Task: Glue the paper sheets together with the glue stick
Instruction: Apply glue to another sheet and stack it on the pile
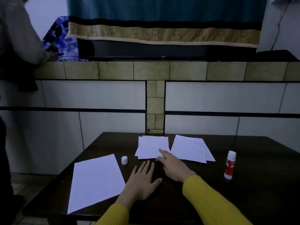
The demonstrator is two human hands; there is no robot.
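Upright red-and-white glue stick [230, 165] stands uncapped, right of the right hand [174, 168], whose fingertip touches the middle white paper stack [152, 147]; left hand [142, 181] flat, empty.

The dark wooden table [259, 192] lies bare along its near right side, between the yellow-sleeved right forearm [211, 200] and the upright red-and-white glue stick [230, 164], which stands alone near the right edge. At the far edge two loose stacks of white paper [152, 147] [190, 148] sit side by side, a narrow dark gap between them. Left of centre, a small white cap [124, 160] stands between the near single white sheet [95, 181] and the left stack, with the flat left hand [142, 182] filling the middle.
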